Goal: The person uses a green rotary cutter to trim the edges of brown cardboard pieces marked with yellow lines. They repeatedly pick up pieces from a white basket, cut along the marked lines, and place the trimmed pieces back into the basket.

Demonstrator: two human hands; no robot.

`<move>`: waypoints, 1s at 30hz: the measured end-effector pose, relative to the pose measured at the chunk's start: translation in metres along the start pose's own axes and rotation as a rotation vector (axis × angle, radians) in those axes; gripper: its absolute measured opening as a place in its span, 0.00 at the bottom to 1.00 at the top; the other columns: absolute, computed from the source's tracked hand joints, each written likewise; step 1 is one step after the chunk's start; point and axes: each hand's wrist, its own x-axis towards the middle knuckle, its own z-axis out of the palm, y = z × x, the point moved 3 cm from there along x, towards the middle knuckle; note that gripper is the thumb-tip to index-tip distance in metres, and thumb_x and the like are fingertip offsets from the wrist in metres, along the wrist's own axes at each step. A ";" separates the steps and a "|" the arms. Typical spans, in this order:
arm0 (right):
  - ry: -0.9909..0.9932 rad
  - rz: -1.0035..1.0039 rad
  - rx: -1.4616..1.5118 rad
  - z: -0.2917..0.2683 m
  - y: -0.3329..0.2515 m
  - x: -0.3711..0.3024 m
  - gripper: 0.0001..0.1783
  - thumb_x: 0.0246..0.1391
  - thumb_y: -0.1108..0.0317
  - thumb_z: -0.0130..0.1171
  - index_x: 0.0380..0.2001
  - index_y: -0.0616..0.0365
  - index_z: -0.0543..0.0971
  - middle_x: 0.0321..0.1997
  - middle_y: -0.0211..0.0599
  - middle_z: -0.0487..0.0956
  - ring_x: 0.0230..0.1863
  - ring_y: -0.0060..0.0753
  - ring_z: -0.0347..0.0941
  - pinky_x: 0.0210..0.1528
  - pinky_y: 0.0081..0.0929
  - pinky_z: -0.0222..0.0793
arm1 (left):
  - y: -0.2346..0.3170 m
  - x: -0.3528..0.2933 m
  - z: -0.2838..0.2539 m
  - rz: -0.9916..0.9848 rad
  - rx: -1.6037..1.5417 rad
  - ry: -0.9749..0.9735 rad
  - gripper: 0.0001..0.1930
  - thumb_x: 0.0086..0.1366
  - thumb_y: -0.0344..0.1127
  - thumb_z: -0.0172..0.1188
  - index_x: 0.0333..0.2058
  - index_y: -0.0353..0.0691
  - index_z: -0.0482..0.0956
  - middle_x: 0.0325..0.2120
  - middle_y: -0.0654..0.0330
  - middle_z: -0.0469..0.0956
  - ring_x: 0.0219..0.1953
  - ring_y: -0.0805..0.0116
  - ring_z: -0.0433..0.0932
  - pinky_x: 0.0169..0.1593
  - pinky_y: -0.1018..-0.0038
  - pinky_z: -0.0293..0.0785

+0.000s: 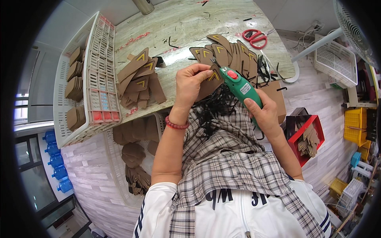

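Observation:
My left hand (191, 82) pinches a flat brown piece (211, 81) with a yellow chevron and a dark edge. In my right hand (264, 111) is a green handheld electric cutter (241, 86) with a red button, its tip touching or close to that piece's edge. Black trimmed strips (216, 107) lie heaped on my checked apron below. Beyond my hands, a fanned row of similar brown pieces (234, 55) lies on the table (178, 27). Another loose pile of brown pieces (139, 79) is to the left.
A white plastic crate (89, 79) with stacked brown pieces stands at the table's left. Red-handled scissors (254, 38) lie at the far right, near scattered black scraps (262, 71). A red box (305, 139) of pieces stands at right; a fan (353, 31) rises beyond.

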 end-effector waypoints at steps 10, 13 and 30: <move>0.051 0.022 0.069 -0.007 0.003 0.002 0.21 0.54 0.59 0.62 0.44 0.64 0.75 0.22 0.24 0.72 0.21 0.12 0.63 0.22 0.15 0.61 | 0.018 0.020 -0.006 0.058 0.252 -0.079 0.05 0.57 0.26 0.59 0.31 0.30 0.77 0.24 0.64 0.77 0.26 0.79 0.73 0.32 0.82 0.69; 0.088 0.033 0.118 -0.008 0.008 -0.001 0.20 0.55 0.59 0.61 0.43 0.65 0.75 0.21 0.24 0.72 0.20 0.12 0.64 0.22 0.14 0.61 | 0.025 0.026 -0.022 0.249 -0.040 0.397 0.07 0.58 0.26 0.58 0.34 0.28 0.74 0.25 0.61 0.76 0.27 0.76 0.75 0.33 0.79 0.72; 0.098 0.053 -0.001 -0.003 0.018 -0.014 0.20 0.54 0.58 0.62 0.43 0.64 0.76 0.22 0.25 0.72 0.21 0.13 0.63 0.23 0.16 0.60 | -0.026 -0.014 0.022 -0.206 -0.696 0.119 0.06 0.63 0.29 0.57 0.38 0.38 0.74 0.31 0.59 0.80 0.30 0.69 0.79 0.33 0.74 0.76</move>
